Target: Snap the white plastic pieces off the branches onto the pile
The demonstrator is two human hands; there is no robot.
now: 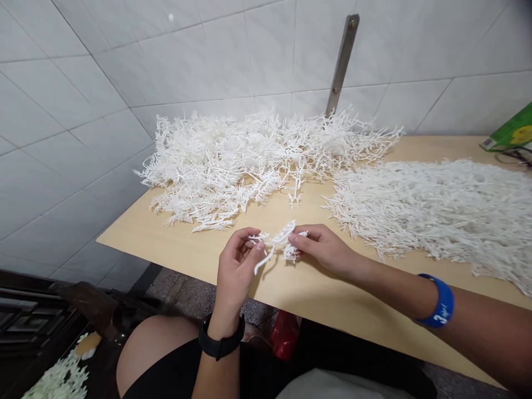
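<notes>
A small white branched plastic piece (pixel 279 238) is held between both hands above the table's front part. My left hand (pixel 240 262) wears a black watch and pinches the piece's left end between thumb and fingers. From the right, my right hand (pixel 320 246) grips its other end, with a blue band farther up that arm. Behind the hands lies a tall, tangled heap of white branched pieces (pixel 236 155). To the right spreads a flatter, denser pile of thin white pieces (pixel 440 205).
The wooden tabletop (pixel 158 235) meets a tiled wall with a metal bracket (pixel 343 64). A green box (pixel 509 132) stands at the back right. Below the table are a red object (pixel 285 335) and, at lower left, more pale pieces (pixel 62 379).
</notes>
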